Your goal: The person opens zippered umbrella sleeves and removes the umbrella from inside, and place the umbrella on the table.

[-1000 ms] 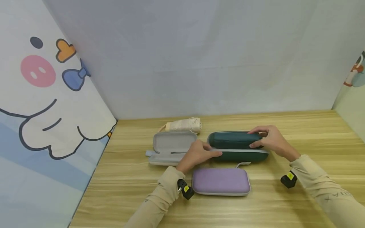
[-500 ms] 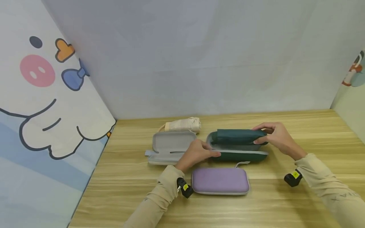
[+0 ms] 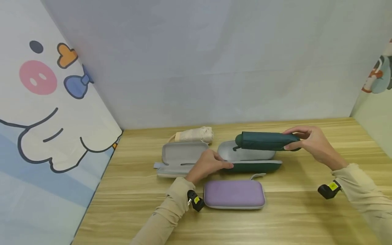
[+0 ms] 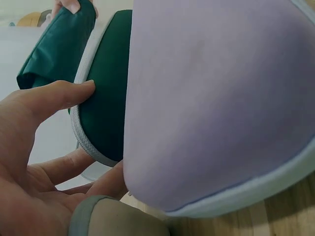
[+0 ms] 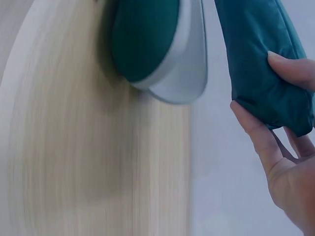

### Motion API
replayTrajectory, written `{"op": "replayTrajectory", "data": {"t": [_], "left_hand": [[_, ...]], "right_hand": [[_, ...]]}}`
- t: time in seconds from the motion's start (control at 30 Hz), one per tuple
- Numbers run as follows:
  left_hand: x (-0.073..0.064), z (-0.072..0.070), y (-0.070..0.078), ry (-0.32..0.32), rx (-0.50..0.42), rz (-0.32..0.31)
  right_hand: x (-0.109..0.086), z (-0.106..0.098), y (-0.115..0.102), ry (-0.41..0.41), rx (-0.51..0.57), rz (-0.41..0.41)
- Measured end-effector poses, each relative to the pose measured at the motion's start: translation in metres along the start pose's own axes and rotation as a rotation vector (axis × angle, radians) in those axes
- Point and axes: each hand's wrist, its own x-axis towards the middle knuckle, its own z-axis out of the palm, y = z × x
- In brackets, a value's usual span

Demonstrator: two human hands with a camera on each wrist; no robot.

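A folded dark green umbrella [image 3: 263,140] hangs above the table in the head view, its round handle end to the left. My right hand [image 3: 315,145] grips its right end, thumb in front and fingers behind, as the right wrist view also shows on the umbrella [image 5: 266,64]. Below it lies an unzipped dark green case [image 3: 255,167] with its grey lining showing. With thumb and fingers, my left hand [image 3: 208,166] holds the case's left end; in the left wrist view the thumb [image 4: 74,93] lies on its pale zip edge.
In front of the green case lies a closed purple case [image 3: 234,194] with a strap. An opened grey case [image 3: 185,153] is on the left. Behind that rests a beige rolled umbrella [image 3: 196,135]. A pale cloth wall [image 3: 232,68] stands behind the wooden table [image 3: 306,217].
My right hand has lifted the green umbrella out of the green case, up and to the right. The case's lining now shows. My left hand has stayed at the case's left end.
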Motion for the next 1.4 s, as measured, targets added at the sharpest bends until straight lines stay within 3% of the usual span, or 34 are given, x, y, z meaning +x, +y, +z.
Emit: {"op": "replayTrajectory", "data": {"t": [0.4,0.8,0.93,1.17,1.4], "left_hand": [[0.004,-0.004,-0.004,-0.001,0.015,0.005],[0.009,-0.010,-0.006,-0.029,0.116,0.019],[0.009,-0.010,-0.007,-0.031,0.121,0.015],[0.009,-0.012,-0.007,-0.037,0.121,0.015],[0.010,-0.012,-0.006,-0.039,0.134,0.009]], "right_hand": [[-0.012,-0.034,0.011,0.065,0.012,0.005],[-0.024,-0.067,0.046,0.077,-0.060,0.039],[-0.030,-0.076,0.059,0.070,-0.094,0.060],[-0.034,-0.089,0.078,0.036,-0.068,0.015],[-0.035,-0.097,0.095,0.048,-0.102,0.069]]}}
